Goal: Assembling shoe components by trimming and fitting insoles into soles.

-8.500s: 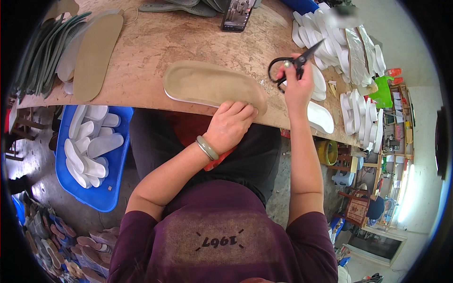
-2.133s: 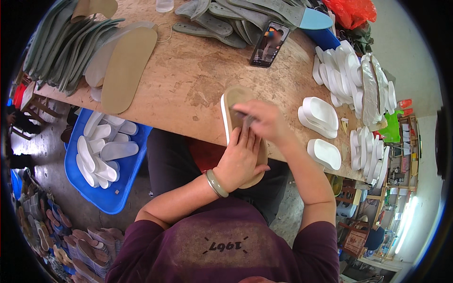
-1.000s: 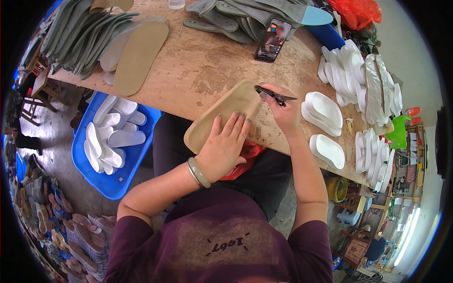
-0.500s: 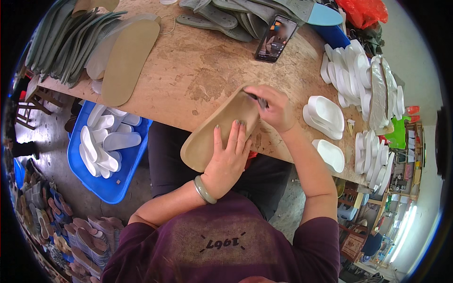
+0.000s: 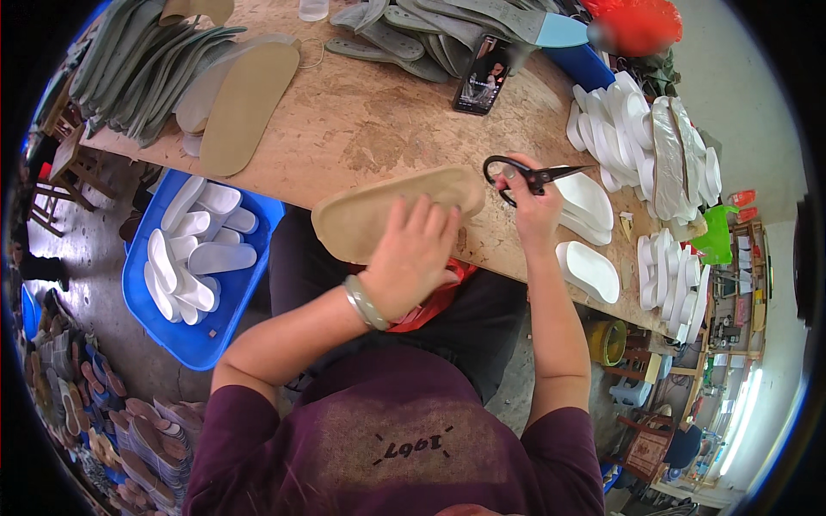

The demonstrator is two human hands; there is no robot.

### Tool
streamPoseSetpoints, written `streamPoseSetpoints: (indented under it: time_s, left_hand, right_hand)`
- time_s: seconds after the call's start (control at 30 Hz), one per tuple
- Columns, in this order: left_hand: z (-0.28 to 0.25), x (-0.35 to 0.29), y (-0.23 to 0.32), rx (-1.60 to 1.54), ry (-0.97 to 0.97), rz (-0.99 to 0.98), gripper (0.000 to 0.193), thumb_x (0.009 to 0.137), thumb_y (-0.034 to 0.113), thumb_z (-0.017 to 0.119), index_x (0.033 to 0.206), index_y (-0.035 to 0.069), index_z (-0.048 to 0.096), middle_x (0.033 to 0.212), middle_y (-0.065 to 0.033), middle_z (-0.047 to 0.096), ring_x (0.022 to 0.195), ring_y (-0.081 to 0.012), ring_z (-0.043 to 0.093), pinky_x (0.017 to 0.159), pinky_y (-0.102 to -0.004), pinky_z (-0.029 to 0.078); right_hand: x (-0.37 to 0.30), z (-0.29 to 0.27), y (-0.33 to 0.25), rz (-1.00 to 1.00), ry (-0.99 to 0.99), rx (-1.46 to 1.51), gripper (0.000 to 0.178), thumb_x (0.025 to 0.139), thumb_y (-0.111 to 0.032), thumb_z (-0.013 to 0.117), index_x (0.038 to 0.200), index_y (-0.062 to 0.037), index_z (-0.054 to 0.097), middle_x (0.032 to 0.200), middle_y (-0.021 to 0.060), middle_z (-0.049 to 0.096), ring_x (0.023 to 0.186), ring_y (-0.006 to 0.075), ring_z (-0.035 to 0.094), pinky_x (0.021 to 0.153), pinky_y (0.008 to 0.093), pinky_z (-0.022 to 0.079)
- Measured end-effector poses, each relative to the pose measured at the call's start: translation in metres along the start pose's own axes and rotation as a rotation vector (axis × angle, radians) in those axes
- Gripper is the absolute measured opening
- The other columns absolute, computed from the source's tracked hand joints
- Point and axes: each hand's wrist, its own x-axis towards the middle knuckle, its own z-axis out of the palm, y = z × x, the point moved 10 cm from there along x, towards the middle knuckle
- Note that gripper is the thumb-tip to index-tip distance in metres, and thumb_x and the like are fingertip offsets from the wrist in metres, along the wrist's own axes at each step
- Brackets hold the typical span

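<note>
One tan sole (image 5: 366, 211), freshly turned toward 3 o'clock under a flattened left grip (image 5: 409, 258); right grip (image 5: 535, 205) holds black scissors (image 5: 551, 175) clear, cutting seemingly paused.

A worn wooden surface (image 5: 361, 112) is spanning the room. Left of the surface, a wooden stool (image 5: 69, 156) is standing on a shiny grey floor (image 5: 90, 258). Right of the surface, a pale wall (image 5: 748, 112) is rising, wooden shelving (image 5: 760, 288) is standing, and a bright strip of light (image 5: 742, 421) is glowing.
</note>
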Motion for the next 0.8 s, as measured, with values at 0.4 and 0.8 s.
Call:
streamPoseSetpoints:
  time_s: [0.4,0.8]
  left_hand:
    - [0.026,0.007,0.016,0.080,0.226,-0.005,0.078,0.077,0.050,0.071,0.134,0.000,0.052,0.136,-0.0213,0.048,0.130,-0.0321,0.044,0.106,-0.0452,0.037]
    - [0.015,0.019,-0.003,-0.191,0.186,0.034,0.076,0.071,0.041,0.077,0.131,0.000,0.053,0.128,-0.0136,0.052,0.118,-0.0276,0.050,0.102,-0.0415,0.038]
  right_hand:
    - [0.004,0.043,0.016,0.141,-0.016,-0.280,0.022,0.096,-0.004,0.056,0.117,-0.0003,0.060,0.079,0.0060,0.065,0.067,0.0138,0.063,0.063,0.0294,0.055]
    - [-0.015,0.015,-0.007,-0.087,-0.135,-0.014,0.017,0.094,-0.004,0.064,0.111,-0.0002,0.064,0.087,0.0098,0.067,0.078,0.0188,0.067,0.076,0.0348,0.057]
